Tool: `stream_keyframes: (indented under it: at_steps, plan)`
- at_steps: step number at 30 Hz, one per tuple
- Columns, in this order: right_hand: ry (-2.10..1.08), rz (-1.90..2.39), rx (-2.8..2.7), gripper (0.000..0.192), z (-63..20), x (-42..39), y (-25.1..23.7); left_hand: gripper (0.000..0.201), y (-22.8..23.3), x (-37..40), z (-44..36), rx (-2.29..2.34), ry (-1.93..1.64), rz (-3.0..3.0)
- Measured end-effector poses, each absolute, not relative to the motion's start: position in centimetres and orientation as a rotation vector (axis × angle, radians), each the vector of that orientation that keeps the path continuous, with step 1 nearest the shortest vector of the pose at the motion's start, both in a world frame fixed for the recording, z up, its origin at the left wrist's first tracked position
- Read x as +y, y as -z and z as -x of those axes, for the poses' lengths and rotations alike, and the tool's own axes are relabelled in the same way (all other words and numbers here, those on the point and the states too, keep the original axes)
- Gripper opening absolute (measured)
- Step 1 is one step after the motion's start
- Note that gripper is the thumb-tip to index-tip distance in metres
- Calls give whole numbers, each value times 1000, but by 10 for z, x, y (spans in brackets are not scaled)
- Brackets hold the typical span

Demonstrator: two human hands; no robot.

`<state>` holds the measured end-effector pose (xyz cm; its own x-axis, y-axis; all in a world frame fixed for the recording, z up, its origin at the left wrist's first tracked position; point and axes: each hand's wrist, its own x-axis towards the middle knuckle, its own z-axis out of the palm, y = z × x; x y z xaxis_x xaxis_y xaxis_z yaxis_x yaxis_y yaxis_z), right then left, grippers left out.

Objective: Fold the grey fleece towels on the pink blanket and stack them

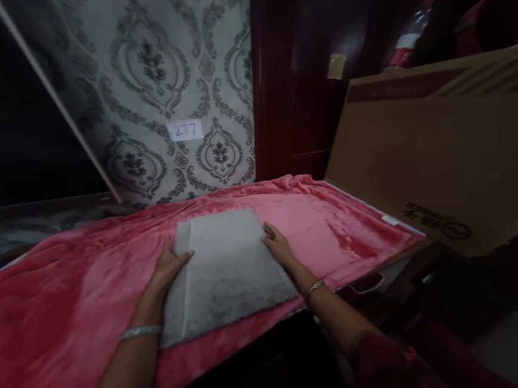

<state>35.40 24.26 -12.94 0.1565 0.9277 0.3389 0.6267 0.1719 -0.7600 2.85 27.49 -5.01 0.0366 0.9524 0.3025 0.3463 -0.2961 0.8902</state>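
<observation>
The grey folded cloth [226, 268] lies flat on the pink plush blanket [70, 304], near its front edge. The left hand [168, 267] presses its left side, fingers spread; the right hand [278, 246] rests flat on the right edge — neither grips. The plush may let it slide off the front. Behind: patterned wallpaper [155, 76] (a label reads 277), and a leaning cardboard box [439, 156] in a dim room.

You see one head view, looking forward and down from close above the pink blanket [69, 292]; the wallpapered wall [164, 76] fills the frame's upper middle.
</observation>
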Motion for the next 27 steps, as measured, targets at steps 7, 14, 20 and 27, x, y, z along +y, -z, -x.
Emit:
stream_keyframes:
  at_steps: [7, 14, 20, 27]
  plan:
    - [-586, 1359, -1395, 80, -354, 232, 137, 96, 64, 283, -4, 1172, -1201, -1062]
    - [-733, 1287, -1189, 86, -354, 230, 139, 60, 68, 286, 1, 1132, -1055, -1140]
    - [-886, 1166, -1052, 90, -351, 228, 129, 52, 61, 284, 0, 1080, -1029, -1175]
    - [-935, 1124, -954, 88, -345, 227, 118, 75, 47, 270, -2, 962, -985, -1133]
